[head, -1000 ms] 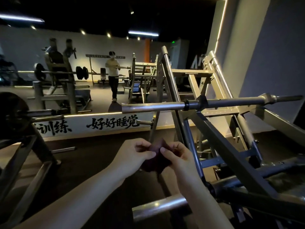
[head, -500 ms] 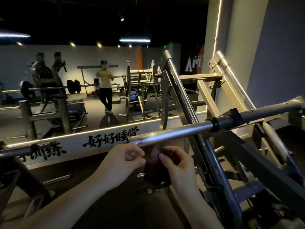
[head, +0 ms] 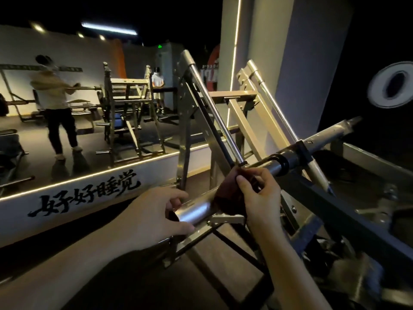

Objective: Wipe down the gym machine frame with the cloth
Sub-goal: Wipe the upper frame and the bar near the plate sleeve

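This is a dimly lit commercial gym. A slanted grey steel machine frame (head: 335, 211) with angled rails fills the near right, and a polished chrome loading bar (head: 196, 209) juts from it. Behind runs a raised training platform whose white front edge (head: 89, 198) carries bold black brush-lettered characters under a glowing strip. On the platform stand pale metal racks (head: 127, 104), and a person in a light top and dark trousers (head: 55, 97) holds a long barbell. Near the right edge shows a round white-rimmed disc with a centre hole (head: 377, 90), like a weight plate. Strip lamps (head: 109, 30) glow on the black ceiling.
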A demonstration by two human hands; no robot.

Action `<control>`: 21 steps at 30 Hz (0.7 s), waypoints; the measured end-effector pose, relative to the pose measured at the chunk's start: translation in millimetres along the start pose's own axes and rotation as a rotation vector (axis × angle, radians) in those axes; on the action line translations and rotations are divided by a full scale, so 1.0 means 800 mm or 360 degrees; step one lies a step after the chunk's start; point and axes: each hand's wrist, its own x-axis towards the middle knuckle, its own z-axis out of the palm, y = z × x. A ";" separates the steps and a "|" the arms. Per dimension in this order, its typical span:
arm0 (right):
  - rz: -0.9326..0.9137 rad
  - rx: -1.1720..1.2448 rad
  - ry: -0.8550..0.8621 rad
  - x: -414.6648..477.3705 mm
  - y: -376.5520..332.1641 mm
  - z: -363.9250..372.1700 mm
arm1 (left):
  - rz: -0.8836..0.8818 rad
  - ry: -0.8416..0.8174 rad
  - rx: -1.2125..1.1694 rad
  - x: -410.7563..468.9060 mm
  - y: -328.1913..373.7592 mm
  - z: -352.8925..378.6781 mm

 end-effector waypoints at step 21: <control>-0.0272 -0.1138 -0.0106 -0.008 0.016 0.007 | 0.0196 -0.0373 -0.0166 0.060 -0.022 -0.007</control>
